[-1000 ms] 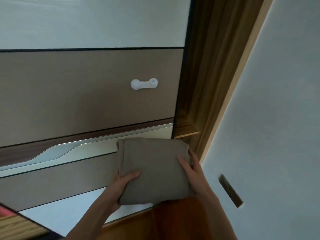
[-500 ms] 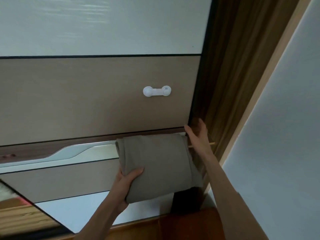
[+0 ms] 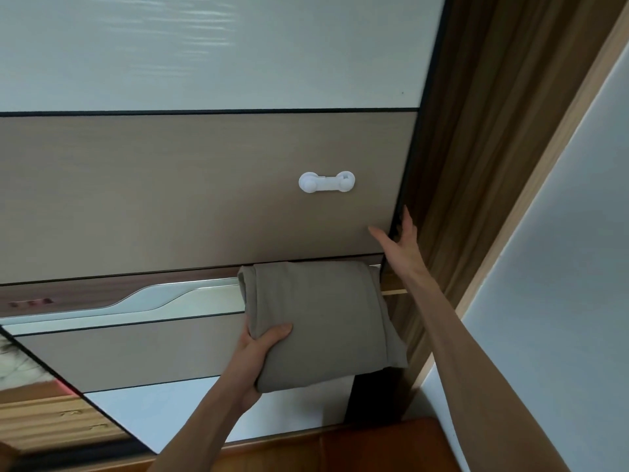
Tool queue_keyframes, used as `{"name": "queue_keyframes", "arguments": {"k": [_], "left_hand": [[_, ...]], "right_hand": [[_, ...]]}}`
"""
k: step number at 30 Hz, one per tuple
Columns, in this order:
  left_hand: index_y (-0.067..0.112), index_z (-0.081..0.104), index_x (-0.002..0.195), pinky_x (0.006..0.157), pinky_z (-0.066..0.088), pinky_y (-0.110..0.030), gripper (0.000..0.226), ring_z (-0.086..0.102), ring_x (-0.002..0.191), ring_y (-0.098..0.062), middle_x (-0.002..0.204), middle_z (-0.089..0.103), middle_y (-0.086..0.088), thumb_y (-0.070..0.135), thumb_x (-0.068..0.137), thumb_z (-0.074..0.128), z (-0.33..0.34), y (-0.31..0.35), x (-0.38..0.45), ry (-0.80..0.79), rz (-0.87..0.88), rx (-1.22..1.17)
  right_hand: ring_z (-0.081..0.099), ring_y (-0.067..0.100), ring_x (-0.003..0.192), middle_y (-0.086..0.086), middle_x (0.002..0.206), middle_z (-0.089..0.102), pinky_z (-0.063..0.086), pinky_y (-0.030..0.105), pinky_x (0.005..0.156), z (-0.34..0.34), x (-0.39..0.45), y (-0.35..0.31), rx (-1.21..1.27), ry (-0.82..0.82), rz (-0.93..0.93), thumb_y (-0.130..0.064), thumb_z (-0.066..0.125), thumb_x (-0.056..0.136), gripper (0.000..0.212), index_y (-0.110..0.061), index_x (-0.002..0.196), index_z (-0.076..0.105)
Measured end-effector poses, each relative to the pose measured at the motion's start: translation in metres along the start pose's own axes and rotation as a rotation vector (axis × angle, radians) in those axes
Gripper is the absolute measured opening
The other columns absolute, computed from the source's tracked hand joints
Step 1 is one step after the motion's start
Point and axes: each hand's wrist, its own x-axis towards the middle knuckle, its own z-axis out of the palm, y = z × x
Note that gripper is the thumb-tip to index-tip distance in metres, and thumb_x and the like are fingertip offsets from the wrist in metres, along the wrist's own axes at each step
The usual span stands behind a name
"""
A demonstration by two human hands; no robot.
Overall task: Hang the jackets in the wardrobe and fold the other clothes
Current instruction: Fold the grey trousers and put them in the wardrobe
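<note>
A folded taupe garment [image 3: 323, 321] is held up in front of the wardrobe's sliding door [image 3: 190, 199]. My left hand [image 3: 262, 349] grips its lower left corner, thumb on top and fingers hidden underneath. My right hand [image 3: 400, 241] is raised above the garment at the door's right edge, fingers straight, fingertips at the dark edge strip; the thumb lies against the door face. Past that edge, the wardrobe's dark wooden interior [image 3: 476, 165] shows through a narrow gap.
A white plastic child lock [image 3: 326, 181] is stuck on the brown door panel. A silver recessed handle strip [image 3: 163, 298] runs left of the garment. A white wall or door [image 3: 561, 301] stands at right. Wooden floor [image 3: 357, 447] lies below.
My right hand let go of the garment and rose to the door's right edge. My left hand alone now holds the garment, which has lifted slightly.
</note>
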Motion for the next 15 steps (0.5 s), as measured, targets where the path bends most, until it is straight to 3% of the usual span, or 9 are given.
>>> {"name": "queue_keyframes", "arguments": {"k": [3,7,10,15], "left_hand": [[0.027,0.058,0.136,0.072,0.062,-0.048,0.078,0.076,0.100,-0.030,0.116,0.077,-0.006,0.019,0.066,0.091,-0.005,0.002,0.000,0.015,-0.008,-0.007],[0.027,0.059,0.135,0.070,0.062,-0.046,0.075,0.077,0.095,-0.027,0.113,0.078,-0.004,0.017,0.067,0.091,-0.011,0.005,-0.002,0.017,0.007,-0.012],[0.029,0.059,0.135,0.072,0.063,-0.048,0.073,0.077,0.097,-0.028,0.112,0.078,-0.003,0.017,0.070,0.090,-0.015,0.007,-0.004,0.018,0.019,-0.010],[0.030,0.059,0.133,0.072,0.062,-0.048,0.073,0.076,0.099,-0.030,0.112,0.078,-0.004,0.019,0.069,0.092,-0.022,0.007,-0.007,0.019,0.020,-0.010]], "right_hand": [[0.036,0.024,0.148,-0.002,0.164,0.024,0.035,0.047,0.122,0.000,0.002,-0.004,-0.024,-0.029,0.029,-0.045,0.072,0.095,0.091,-0.030,0.165,0.014],[0.035,0.020,0.150,-0.005,0.165,0.030,0.031,0.047,0.125,0.004,0.000,-0.004,0.013,-0.051,0.054,-0.063,0.058,0.097,0.084,-0.033,0.164,0.017],[0.033,0.017,0.151,-0.008,0.166,0.030,0.028,0.041,0.125,0.009,-0.005,-0.009,0.052,-0.081,0.063,-0.065,0.046,0.101,0.077,-0.035,0.165,0.014],[0.037,0.004,0.140,-0.013,0.160,0.037,0.029,0.028,0.114,0.018,-0.016,-0.018,0.091,-0.175,0.053,-0.058,0.046,0.104,0.072,-0.036,0.164,0.013]]}}
